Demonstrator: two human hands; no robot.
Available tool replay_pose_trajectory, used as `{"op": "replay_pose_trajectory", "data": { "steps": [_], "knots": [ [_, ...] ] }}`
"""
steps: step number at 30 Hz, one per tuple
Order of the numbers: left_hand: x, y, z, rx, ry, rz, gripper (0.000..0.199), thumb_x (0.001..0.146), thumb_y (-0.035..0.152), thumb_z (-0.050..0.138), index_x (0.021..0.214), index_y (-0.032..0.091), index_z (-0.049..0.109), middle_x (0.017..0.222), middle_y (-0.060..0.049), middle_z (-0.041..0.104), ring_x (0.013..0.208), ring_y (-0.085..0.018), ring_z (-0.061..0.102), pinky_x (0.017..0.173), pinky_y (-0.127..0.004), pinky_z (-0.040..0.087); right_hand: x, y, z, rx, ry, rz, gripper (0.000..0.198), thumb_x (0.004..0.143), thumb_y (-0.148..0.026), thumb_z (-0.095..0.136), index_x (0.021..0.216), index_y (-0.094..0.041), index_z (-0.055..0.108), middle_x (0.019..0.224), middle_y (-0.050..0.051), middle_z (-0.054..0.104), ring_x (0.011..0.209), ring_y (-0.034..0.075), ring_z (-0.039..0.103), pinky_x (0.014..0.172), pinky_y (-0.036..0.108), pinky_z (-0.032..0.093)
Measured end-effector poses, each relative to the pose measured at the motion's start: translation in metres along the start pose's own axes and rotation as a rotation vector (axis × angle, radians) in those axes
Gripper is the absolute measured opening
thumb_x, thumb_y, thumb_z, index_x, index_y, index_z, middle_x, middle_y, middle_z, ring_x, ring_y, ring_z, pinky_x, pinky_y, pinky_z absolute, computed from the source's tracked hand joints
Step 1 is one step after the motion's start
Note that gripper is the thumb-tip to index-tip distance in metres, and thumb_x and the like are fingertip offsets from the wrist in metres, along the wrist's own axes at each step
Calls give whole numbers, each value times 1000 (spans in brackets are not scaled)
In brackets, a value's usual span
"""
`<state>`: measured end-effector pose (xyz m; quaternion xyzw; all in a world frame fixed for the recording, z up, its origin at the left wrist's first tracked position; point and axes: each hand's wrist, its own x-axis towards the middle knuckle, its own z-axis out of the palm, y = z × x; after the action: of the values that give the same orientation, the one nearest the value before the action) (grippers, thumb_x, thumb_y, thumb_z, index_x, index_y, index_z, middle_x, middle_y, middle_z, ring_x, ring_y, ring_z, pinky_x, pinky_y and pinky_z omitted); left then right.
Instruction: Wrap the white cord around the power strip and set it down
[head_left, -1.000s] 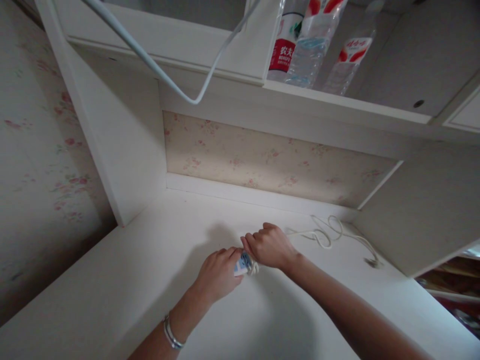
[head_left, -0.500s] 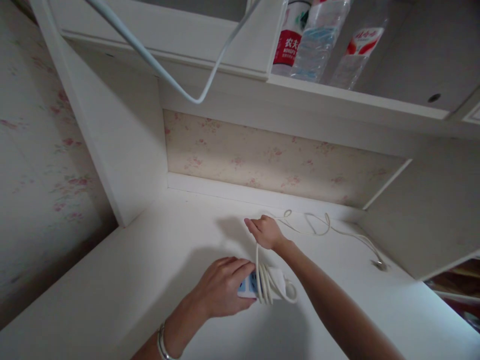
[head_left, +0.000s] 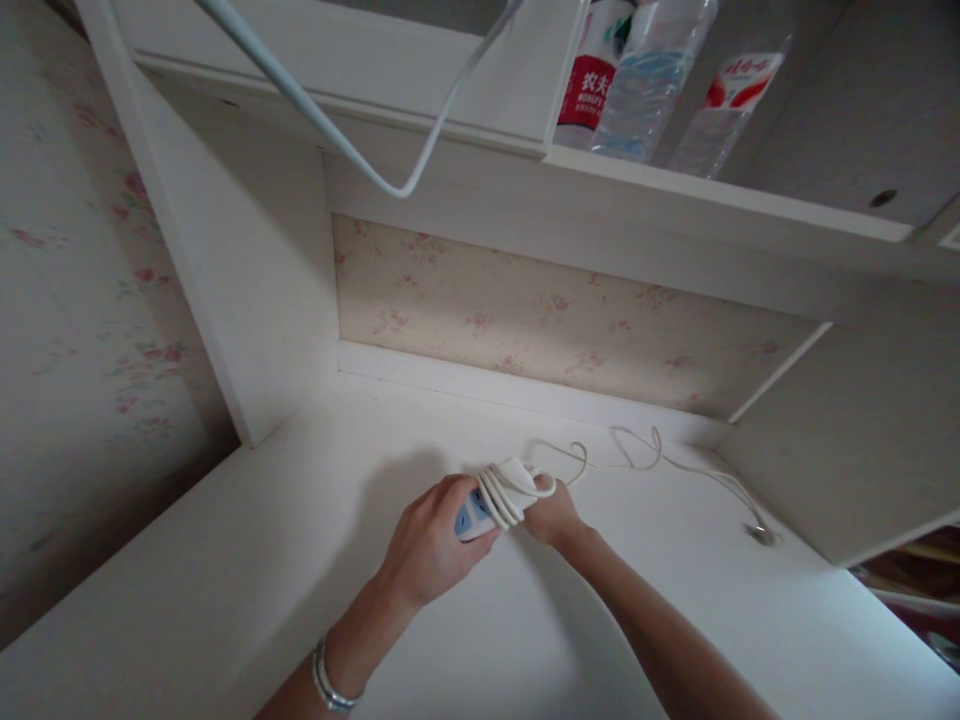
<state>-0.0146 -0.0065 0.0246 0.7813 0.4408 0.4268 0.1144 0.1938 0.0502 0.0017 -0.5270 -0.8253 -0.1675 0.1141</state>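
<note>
A white power strip (head_left: 471,513) with blue socket faces is held tilted above the white desktop. My left hand (head_left: 429,540) grips its left end, fingers wrapped over the top and thumb below. Several turns of off-white cord (head_left: 499,497) go round the strip's middle, and a loop of it stands out at the right end. Behind that right end is my right hand (head_left: 553,513), closed at the cord; its fingertips are hidden by the strip. The cord's loose length trails over the desktop to the plug (head_left: 760,534) at the right.
Overhead, a shelf (head_left: 720,190) holds plastic bottles (head_left: 645,85). A pale blue bent rod or cable (head_left: 322,120) hangs across the upper left. White side panels (head_left: 225,250) bound the desktop (head_left: 360,450), with flowered wallpaper (head_left: 480,300) at the back.
My right hand has gone from above the strip, where it pulled the cord taut, down behind its right end. The strip and my left hand have risen and tilted; the trailing cord has shifted.
</note>
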Motion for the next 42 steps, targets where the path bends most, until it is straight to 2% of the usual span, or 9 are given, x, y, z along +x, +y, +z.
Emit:
{"op": "replay_pose_trajectory", "data": {
  "steps": [2,7,14,21,25,27,31,34,42],
  "knots": [
    [1,-2,0,34,15,-28,39,75,28,64,111,26,48,107,-3,61,99,-19,59,87,-29,48,-6,-6,-7,-19,-71,-3,24,84,-26,51,67,-17,65,64,7,69,53,16,61,50,25,30],
    [4,-4,1,142,4,-130,33,79,28,60,109,26,48,103,-3,60,93,-20,61,79,-28,49,-21,-24,-34,-83,-74,-60,41,94,-29,33,67,-18,61,58,6,67,49,16,60,52,27,26],
    [3,-6,9,396,-198,-202,28,80,28,59,107,28,52,104,-3,55,87,-18,60,76,-27,46,-28,-40,-62,-57,42,-215,28,88,-24,44,64,-18,56,54,2,63,45,12,52,55,29,21],
    [-4,-9,19,458,-320,-101,30,81,23,54,111,29,52,106,-5,53,84,-20,60,74,-32,48,-7,-42,-82,-9,209,-322,32,89,-26,43,60,-18,53,49,0,59,46,11,49,58,31,20],
    [-8,-6,19,428,-335,10,35,81,23,55,115,29,50,115,-6,53,86,-21,60,77,-36,49,13,-40,-91,-7,208,-306,38,91,-29,40,58,-19,55,49,1,60,45,12,49,58,31,21],
    [-10,-3,19,373,-377,105,33,78,22,59,110,28,52,116,-5,54,90,-21,60,81,-36,49,25,-38,-94,-7,181,-269,41,92,-30,38,58,-19,58,49,1,61,45,12,49,58,31,22],
    [-14,5,20,256,-397,233,24,75,27,64,97,23,54,112,-2,58,93,-21,59,85,-35,49,44,-32,-92,2,57,-188,47,94,-34,33,61,-19,64,56,4,65,51,14,54,59,29,25],
    [-17,7,21,226,-375,320,26,74,29,66,96,21,54,112,-3,59,93,-21,59,85,-36,49,53,-24,-85,50,-51,-106,51,95,-38,30,64,-19,66,61,5,68,56,15,57,57,28,25],
    [-21,3,17,206,-261,469,26,72,28,66,95,23,55,114,-5,56,88,-21,59,79,-37,51,48,-7,-42,342,-245,68,59,97,-42,22,64,-18,65,59,2,64,54,11,53,55,23,29]
  ]
}}
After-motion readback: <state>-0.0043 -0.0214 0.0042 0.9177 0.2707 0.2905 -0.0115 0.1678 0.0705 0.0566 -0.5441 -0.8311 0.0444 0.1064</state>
